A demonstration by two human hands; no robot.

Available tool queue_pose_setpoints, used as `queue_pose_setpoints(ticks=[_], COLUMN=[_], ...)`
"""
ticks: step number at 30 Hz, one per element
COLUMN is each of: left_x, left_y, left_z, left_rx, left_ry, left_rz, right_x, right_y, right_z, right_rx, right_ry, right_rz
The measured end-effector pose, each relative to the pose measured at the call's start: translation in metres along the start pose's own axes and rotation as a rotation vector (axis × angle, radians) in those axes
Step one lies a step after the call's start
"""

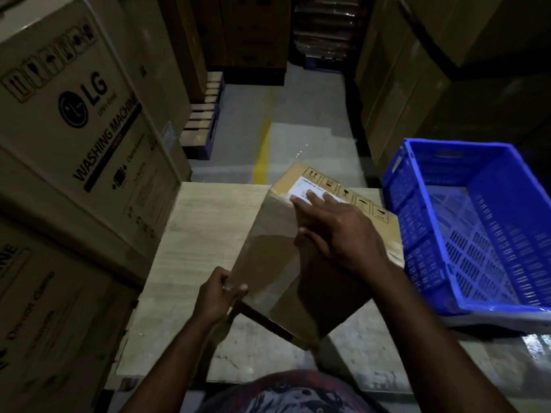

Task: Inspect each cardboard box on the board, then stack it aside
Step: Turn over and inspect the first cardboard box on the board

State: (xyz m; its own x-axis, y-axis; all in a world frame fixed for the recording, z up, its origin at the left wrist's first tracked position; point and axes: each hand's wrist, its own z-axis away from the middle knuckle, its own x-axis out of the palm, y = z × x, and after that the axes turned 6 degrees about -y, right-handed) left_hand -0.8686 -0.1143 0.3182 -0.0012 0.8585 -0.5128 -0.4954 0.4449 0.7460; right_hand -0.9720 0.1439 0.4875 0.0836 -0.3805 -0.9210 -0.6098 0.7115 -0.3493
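A brown cardboard box (277,263) with a white label (301,186) and handling symbols is held tilted above the pale wooden board (202,234). My left hand (216,296) grips its near left corner, thumb and fingers curled round the edge. My right hand (340,231) lies on the box's upper face, straight fingers touching the label and thumb against the edge between the two faces.
A blue plastic crate (477,222) sits just right of the board. Large washing-machine cartons (74,120) are stacked at the left, more cartons (417,84) at the right. A grey floor aisle with a yellow line (262,150) runs ahead.
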Motion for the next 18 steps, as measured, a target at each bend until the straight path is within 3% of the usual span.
queue_pose_setpoints(ticks=[4,8,14,18], left_x=[-0.026,-0.059,-0.057,-0.040], left_y=[0.041,0.102,0.104,0.093], left_z=[0.024,0.052,0.057,0.069], left_rx=[0.167,0.402,0.554,0.636], left_ry=[-0.114,-0.057,0.017,0.092], left_rz=[0.121,0.385,0.144,0.139], right_x=[0.011,0.024,0.025,0.028], right_y=[-0.024,-0.053,-0.045,-0.042], right_z=[-0.003,-0.002,0.002,0.015], right_rx=[-0.137,-0.262,-0.417,-0.265], right_ry=[-0.102,-0.207,-0.175,-0.154], right_rz=[0.060,0.070,0.083,0.075])
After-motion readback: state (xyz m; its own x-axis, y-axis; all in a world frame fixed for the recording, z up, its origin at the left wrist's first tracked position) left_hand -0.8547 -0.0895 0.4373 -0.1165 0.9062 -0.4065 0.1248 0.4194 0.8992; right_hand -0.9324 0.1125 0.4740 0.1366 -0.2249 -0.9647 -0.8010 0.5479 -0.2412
